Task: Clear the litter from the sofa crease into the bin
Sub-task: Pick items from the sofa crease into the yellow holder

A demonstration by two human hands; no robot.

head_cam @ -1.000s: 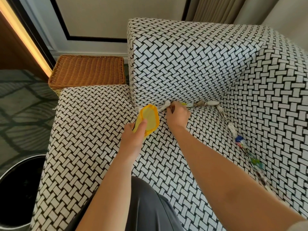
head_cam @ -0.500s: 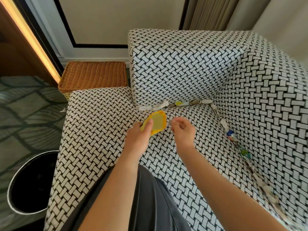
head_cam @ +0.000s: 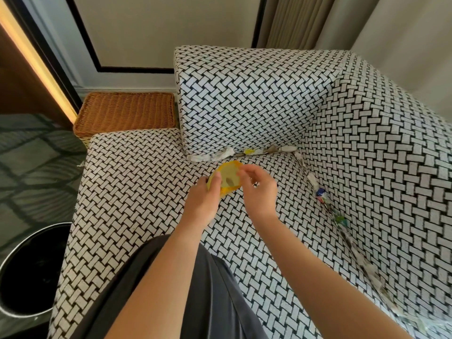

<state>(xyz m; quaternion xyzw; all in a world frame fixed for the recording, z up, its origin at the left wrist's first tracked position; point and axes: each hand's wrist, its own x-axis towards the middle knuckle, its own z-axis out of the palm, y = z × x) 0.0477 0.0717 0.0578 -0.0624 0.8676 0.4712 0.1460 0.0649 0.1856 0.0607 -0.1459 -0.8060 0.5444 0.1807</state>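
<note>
Scene: head view, looking down at a black-and-white woven sofa [head_cam: 137,192] w/ a corner seat.
L hand: left hand [head_cam: 204,196] grips a yellow pouch [head_cam: 230,178] by its near edge, thumb on top, mouth facing up and open.
R hand: right hand [head_cam: 259,189] sits at the pouch mouth, fingers bent over the rim. Can't tell whether they pinch a scrap or just touch the pouch.
Litter, back crease: white and yellow crumpled scraps [head_cam: 220,155] wedged along the crease under the back cushion, just beyond the pouch.
Litter, side crease: a line of coloured wrappers [head_cam: 322,195] runs down the right-hand crease toward the viewer, its lower end blurred.
Bin: round black bin [head_cam: 41,230] on the floor at lower left, well apart from both hands.
Other: wicker basket [head_cam: 126,113] behind the seat, by the wall.
Step, prob.: feeding picked bits into the pouch as a collector.
How to do it well: keep the mouth wide and level, close to the crease; let go only once fingertips are inside the rim; dig deep into the crease, since scraps sit tucked in; work the back crease, then the side; tip the lot into the bin after.
</note>
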